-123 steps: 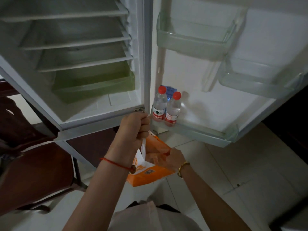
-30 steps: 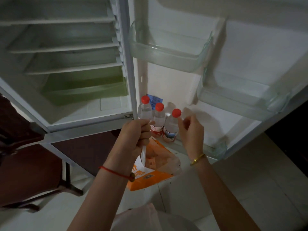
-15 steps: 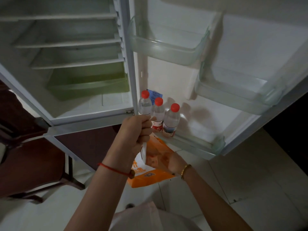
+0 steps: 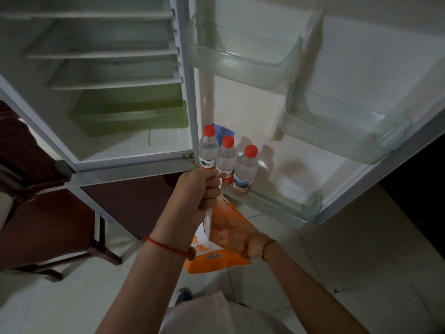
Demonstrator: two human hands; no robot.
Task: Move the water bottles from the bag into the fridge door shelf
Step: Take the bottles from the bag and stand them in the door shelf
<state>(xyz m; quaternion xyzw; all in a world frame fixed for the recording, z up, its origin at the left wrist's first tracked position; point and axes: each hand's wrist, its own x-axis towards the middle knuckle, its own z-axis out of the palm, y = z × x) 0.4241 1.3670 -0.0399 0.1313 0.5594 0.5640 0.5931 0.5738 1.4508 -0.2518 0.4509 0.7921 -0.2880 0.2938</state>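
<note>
Three clear water bottles with red caps (image 4: 245, 168) stand side by side at the left end of the lowest door shelf (image 4: 286, 208) of the open fridge. Below them hangs an orange and white plastic bag (image 4: 216, 257). My left hand (image 4: 198, 191) is closed around the bag's white handles and holds it up. My right hand (image 4: 251, 245) reaches down into the bag's mouth; its fingers are hidden inside, so what they hold does not show.
Two clear door shelves (image 4: 243, 59) hang above the bottles. The fridge body (image 4: 108, 75) at left has white shelves and a green drawer. A dark wooden chair (image 4: 43, 213) stands at lower left on the white tiled floor.
My right hand let go of the third bottle on the door shelf, dropped down and went into the bag. My left hand kept holding the bag's handles.
</note>
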